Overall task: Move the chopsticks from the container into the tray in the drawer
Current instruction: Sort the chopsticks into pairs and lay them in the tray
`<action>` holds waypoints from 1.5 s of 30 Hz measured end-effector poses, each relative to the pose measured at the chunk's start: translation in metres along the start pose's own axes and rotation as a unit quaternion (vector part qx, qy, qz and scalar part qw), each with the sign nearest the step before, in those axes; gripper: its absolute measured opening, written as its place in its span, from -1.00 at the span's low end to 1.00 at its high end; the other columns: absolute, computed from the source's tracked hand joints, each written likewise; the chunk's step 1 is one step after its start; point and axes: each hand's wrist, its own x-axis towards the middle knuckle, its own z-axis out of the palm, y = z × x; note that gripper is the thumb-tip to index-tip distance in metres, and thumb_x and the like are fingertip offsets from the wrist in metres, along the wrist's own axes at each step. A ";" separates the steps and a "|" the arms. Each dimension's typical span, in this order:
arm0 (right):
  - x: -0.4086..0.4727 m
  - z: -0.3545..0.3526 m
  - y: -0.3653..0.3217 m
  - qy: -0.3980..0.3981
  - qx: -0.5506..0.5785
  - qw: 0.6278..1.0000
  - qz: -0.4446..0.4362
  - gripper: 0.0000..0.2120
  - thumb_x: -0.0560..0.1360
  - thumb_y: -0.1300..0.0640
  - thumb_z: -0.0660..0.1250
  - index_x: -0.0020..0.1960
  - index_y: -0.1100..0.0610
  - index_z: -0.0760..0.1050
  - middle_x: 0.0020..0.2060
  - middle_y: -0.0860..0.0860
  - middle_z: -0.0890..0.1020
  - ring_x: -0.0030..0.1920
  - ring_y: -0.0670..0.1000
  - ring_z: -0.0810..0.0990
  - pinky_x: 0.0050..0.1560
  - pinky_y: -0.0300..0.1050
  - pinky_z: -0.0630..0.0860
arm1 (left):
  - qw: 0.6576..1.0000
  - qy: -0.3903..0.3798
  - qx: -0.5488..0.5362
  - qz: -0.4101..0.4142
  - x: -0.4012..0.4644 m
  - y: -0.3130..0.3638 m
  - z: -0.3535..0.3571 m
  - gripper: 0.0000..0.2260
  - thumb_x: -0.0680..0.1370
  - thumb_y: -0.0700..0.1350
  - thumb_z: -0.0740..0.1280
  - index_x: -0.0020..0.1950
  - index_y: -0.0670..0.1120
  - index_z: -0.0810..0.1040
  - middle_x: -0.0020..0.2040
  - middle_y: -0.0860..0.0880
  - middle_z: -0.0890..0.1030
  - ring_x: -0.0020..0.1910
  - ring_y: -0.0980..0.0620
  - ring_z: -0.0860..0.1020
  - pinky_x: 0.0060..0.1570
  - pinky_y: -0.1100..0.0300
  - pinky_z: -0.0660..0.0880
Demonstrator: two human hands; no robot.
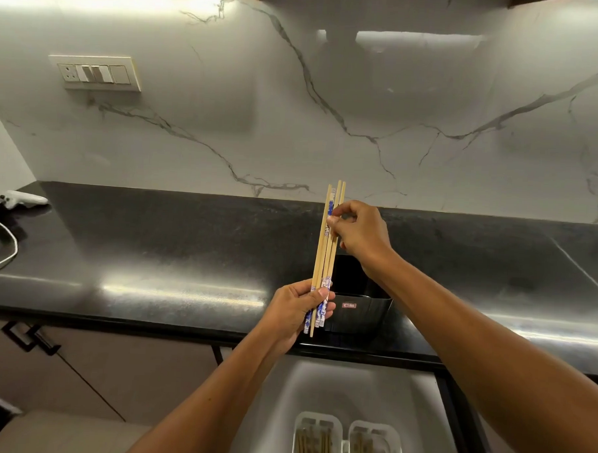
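A bundle of several wooden chopsticks (324, 255), some in blue-and-white paper sleeves, stands nearly upright above the counter. My left hand (295, 311) grips the bundle's lower end. My right hand (359, 234) pinches the upper part with thumb and fingertips. Behind the bundle sits the black container (359, 306) on the counter's front edge; its inside is hidden by my hands. Below, the drawer (318, 388) is pulled out, and a white tray (346, 440) in it holds several chopsticks in two compartments.
The black stone counter (152, 247) runs across the view under a marble backsplash. A white device (24, 199) and a white cable (5, 247) lie at the far left. A cabinet door with a black handle (30, 338) is at lower left.
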 end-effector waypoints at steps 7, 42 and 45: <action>-0.001 -0.002 -0.002 -0.064 0.025 0.997 0.042 -0.87 0.56 0.17 0.29 0.03 0.20 0.56 -0.31 0.04 0.57 -0.37 -0.09 0.52 -0.29 -0.23 0.52 | 1.000 -0.011 0.016 -0.003 -0.001 -0.003 -0.001 -0.81 0.55 -0.18 0.33 0.15 -0.14 0.59 -0.10 -0.10 0.72 -0.12 0.00 0.69 -0.11 0.19 0.61; -0.094 0.040 0.056 0.069 0.119 0.990 0.009 -0.89 0.53 0.22 0.31 -0.01 0.08 0.58 -0.19 -0.09 0.65 -0.15 -0.20 0.63 -0.21 -0.38 0.55 | 0.992 0.058 -0.111 0.011 -0.008 0.025 0.012 -0.86 0.58 -0.26 0.27 0.06 -0.21 0.60 -0.11 -0.19 0.69 -0.18 -0.05 0.68 -0.16 0.09 0.66; -0.098 0.045 0.059 0.073 0.097 0.992 0.018 -0.88 0.53 0.23 0.33 0.05 0.13 0.58 -0.13 -0.03 0.65 -0.15 -0.13 0.64 -0.17 -0.35 0.57 | 0.993 0.071 -0.098 0.012 -0.007 0.025 0.013 -0.85 0.58 -0.26 0.27 0.10 -0.20 0.58 -0.06 -0.18 0.71 -0.18 -0.04 0.69 -0.22 0.13 0.66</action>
